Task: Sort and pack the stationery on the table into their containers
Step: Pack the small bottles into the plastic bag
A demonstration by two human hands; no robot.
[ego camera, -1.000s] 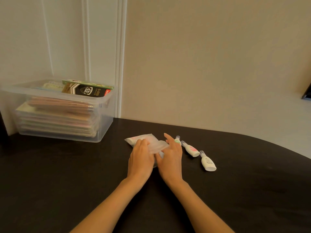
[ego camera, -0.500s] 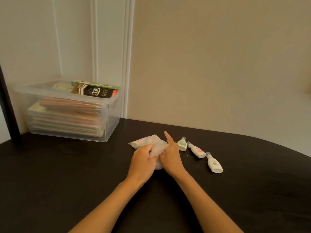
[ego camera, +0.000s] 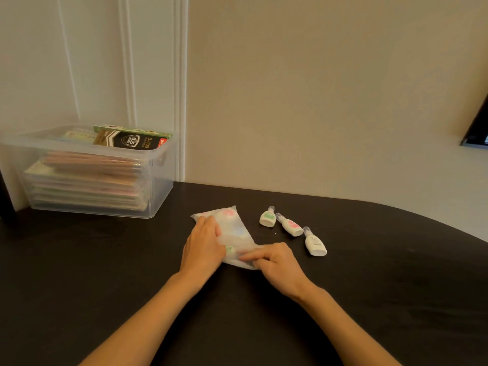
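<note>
A frosted plastic pouch (ego camera: 232, 231) with small pastel items inside lies flat on the black table (ego camera: 105, 273). My left hand (ego camera: 203, 247) presses on its left side, fingers curled over the edge. My right hand (ego camera: 277, 260) pinches the pouch's near right corner. Three small white bottles lie to the right of the pouch: one with a green label (ego camera: 268, 217), one with a pink label (ego camera: 290, 225), and a plain white one (ego camera: 314, 243).
A clear plastic storage bin (ego camera: 158, 186) stands at the back left against the wall, stacked with flat packets and topped with a black and a green box (ego camera: 132, 140). The table's curved edge runs along the right. A dark object (ego camera: 478, 130) juts in at the far right.
The pouch has been spread flatter on the table. My right hand slid from its top to the near right corner, and my left hand moved up onto its left side.
</note>
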